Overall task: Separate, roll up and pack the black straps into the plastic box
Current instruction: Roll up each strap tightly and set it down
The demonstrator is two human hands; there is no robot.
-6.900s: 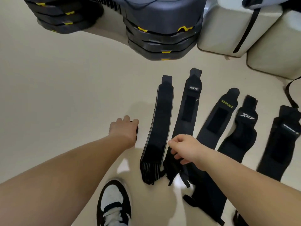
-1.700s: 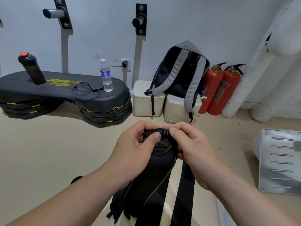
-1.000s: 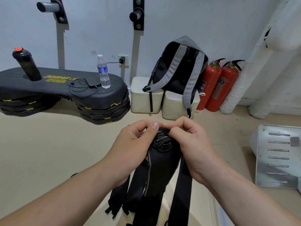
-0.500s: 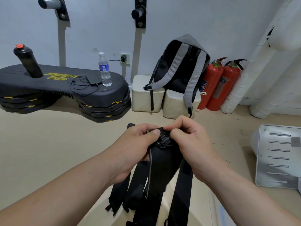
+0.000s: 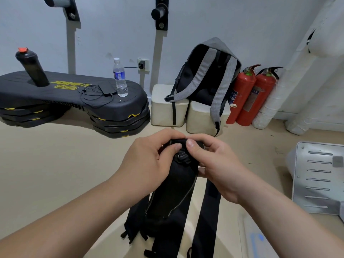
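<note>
closest in, around 6 o'clock, a long flat strap (image 5: 205,226) lies on the beige floor (image 5: 55,174) toward 5 o'clock, and a frayed strap (image 5: 135,218) lies toward 7 o'clock. just above them, at centre, both hands hold up one black strap (image 5: 173,194). the left hand (image 5: 147,164) curls round its rolled top end from 9 o'clock, thumb pressed on the coil, and the right hand (image 5: 216,164) pinches the same coil from 3 o'clock. the unrolled tail hangs down between the wrists. at 3 o'clock a white slotted panel (image 5: 318,179) rests on the floor. farther off, at 10 o'clock, a black step platform (image 5: 74,97) carries a clear water bottle (image 5: 120,79) and a dark shaker bottle (image 5: 31,67). at 1 o'clock a grey backpack (image 5: 210,75) sits on cream blocks (image 5: 167,112), beside two red fire extinguishers (image 5: 249,95) by the wall.
</note>
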